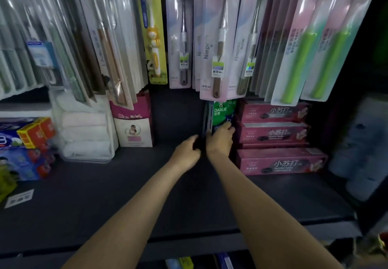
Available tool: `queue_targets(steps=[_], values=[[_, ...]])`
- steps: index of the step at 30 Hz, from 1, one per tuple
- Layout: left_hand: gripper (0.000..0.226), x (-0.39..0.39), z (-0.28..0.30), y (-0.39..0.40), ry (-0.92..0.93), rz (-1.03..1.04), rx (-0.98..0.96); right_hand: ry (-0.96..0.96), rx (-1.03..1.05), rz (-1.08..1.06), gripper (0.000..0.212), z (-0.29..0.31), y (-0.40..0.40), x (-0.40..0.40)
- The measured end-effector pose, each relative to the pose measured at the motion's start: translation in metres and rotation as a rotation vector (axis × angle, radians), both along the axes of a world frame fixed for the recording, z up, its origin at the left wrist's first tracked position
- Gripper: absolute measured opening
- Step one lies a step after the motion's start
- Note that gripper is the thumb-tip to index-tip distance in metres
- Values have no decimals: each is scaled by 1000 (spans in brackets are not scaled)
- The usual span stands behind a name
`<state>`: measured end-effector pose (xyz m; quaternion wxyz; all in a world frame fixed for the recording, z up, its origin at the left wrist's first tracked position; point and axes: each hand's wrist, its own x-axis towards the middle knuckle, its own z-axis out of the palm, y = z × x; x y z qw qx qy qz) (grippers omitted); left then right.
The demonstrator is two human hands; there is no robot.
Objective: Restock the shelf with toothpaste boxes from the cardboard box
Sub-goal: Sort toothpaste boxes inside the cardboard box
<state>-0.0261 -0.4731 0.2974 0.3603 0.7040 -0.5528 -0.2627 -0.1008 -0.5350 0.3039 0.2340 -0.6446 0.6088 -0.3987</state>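
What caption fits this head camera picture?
Both hands, left and right, stand green Darlie toothpaste boxes beside stacked pink boxes.

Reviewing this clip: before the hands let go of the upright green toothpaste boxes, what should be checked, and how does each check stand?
1. Both hands on the upright green Darlie toothpaste boxes: left hand, right hand: ok.
2. Boxes standing upright: ok.
3. Boxes set beside the stacked pink toothpaste boxes: ok.
4. Dark shelf has free room left of them: ok.
5. Hanging toothbrush packs clear of box tops: cannot tell.
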Motion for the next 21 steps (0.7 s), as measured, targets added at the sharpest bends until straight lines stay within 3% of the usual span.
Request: queue_targets(steps=[6, 10, 13, 16, 21], values=[[54, 11, -20, 0, 68, 47, 36, -133, -61, -69, 73, 0, -6, 14], [47, 15, -24, -1, 111, 87, 39, -264, -264, -71, 60, -9, 8, 22], [40, 13, -21, -1, 102, 67, 23, -72, -343, 90, 46, -18, 11, 22], [42, 11, -21, 1, 64, 58, 6, 109, -229, 224, 58, -28, 1, 19], [51, 13, -20, 7, 22, 64, 26, 189, -221, 229, 65, -31, -6, 12]])
